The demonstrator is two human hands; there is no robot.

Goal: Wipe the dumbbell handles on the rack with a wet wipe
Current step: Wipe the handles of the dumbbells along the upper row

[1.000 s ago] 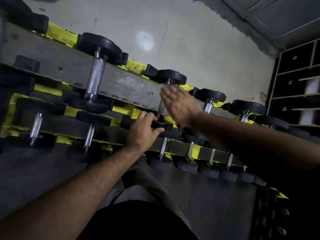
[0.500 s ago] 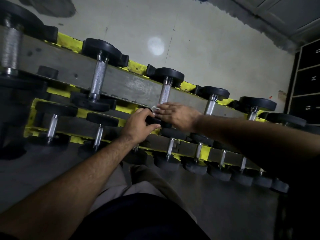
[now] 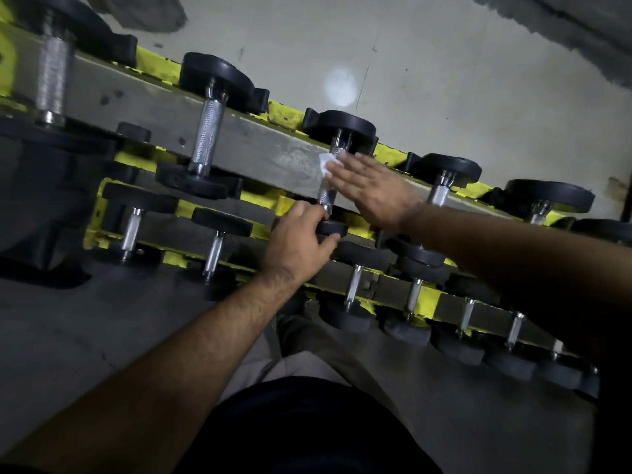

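Since half a second ago, the right hand (image 3: 372, 191) has slid up the dumbbell handle (image 3: 329, 186), from its lower end near the left hand to the upper part just below the far weight plate (image 3: 345, 126), and the view has drawn closer to the rack (image 3: 246, 148). Its fingers lie straight and flat, close together, pressing a small white wet wipe (image 3: 326, 164) against the knurled steel; only a crumpled corner of the wipe shows past the fingertips, on the left side of the handle. The left hand (image 3: 297, 239) grips the near weight plate (image 3: 331, 228) of the same dumbbell, fingers curled over the plate's edge and the thumb beneath it. This dumbbell lies across the upper tier of the grey and yellow rack, third from the left among those in view. To its left sits a larger dumbbell (image 3: 208, 131) with a longer knurled handle, and to its right another dumbbell (image 3: 441, 186) partly covered by the right forearm. A lower tier carries a row of smaller dumbbells (image 3: 213, 248) running from left to right below both arms. Behind the rack is a pale wall (image 3: 444, 80) with a round spot of light on it. The person's dark shirt and light trousers fill the bottom of the view.
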